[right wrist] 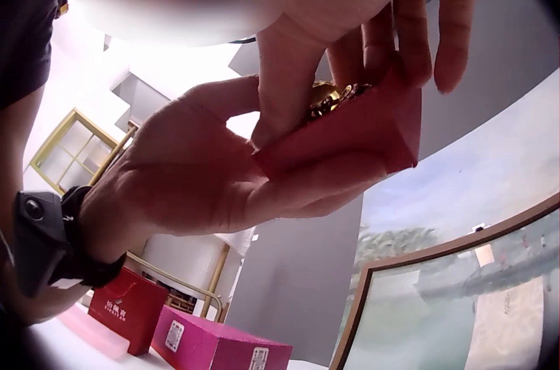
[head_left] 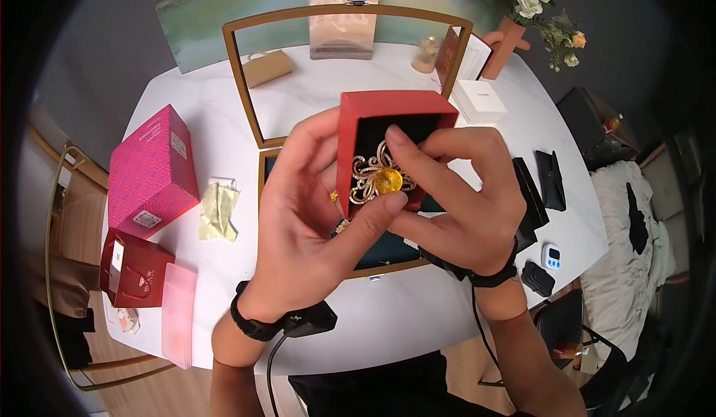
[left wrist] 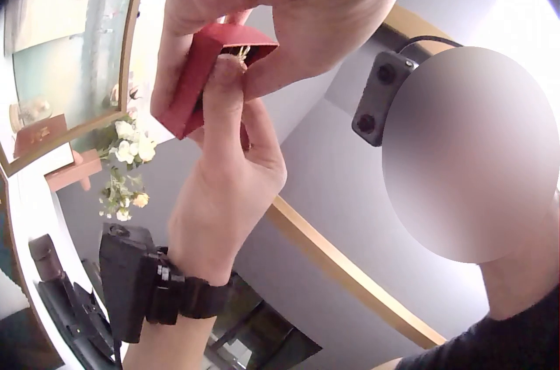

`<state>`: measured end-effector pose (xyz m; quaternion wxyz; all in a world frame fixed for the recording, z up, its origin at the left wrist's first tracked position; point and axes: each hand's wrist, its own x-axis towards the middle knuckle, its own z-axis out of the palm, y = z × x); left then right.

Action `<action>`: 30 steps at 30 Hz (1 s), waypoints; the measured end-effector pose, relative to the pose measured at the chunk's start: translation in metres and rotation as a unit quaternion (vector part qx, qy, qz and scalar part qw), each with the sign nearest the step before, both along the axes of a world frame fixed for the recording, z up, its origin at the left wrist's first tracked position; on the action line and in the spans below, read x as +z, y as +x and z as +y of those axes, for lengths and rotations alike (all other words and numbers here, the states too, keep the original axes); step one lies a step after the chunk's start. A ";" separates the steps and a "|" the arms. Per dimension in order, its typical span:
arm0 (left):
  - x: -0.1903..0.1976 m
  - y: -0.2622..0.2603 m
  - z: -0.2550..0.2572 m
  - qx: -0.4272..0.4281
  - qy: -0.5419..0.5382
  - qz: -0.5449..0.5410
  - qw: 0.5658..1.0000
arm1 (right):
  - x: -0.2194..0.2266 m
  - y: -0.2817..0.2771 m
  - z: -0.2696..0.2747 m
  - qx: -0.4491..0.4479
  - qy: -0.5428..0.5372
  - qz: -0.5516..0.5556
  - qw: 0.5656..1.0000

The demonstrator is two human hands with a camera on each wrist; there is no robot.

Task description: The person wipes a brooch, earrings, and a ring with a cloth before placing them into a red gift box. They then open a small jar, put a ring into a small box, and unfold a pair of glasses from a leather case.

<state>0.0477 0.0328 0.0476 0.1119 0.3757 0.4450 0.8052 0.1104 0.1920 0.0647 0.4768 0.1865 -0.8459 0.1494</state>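
Both hands meet above the near middle of the white table [head_left: 418, 305]. Left hand [head_left: 298, 223] cradles a small red box [head_left: 391, 111] from below and from the left, fingers curled round its side, thumb across the lower edge. Right hand [head_left: 462, 208] curls in from the right, its forefinger and thumb pinching the gold brooch [head_left: 377, 174] with an amber stone, which sits in the box's dark lining. Far left lie a pink box [head_left: 149, 171] and a dark red box [head_left: 134, 271]; right of the hands sits a small white timer [head_left: 550, 256].

brooch [head_left: 377, 178] edges hidden — thumbs [head_left: 388, 207] cover them.
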 end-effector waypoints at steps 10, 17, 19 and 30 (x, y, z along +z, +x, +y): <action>-0.001 0.000 0.003 0.036 0.018 -0.031 0.999 | -0.002 -0.005 0.006 0.011 0.017 0.017 1.000; -0.002 -0.003 0.000 0.036 0.000 -0.024 0.999 | 0.000 -0.005 0.008 0.034 0.021 -0.008 0.999; -0.003 -0.004 0.001 0.037 0.001 -0.027 0.999 | 0.001 -0.003 0.006 0.028 0.006 -0.031 0.999; -0.001 -0.001 -0.001 0.036 -0.031 -0.059 0.997 | 0.004 -0.002 0.015 0.042 0.010 -0.043 0.998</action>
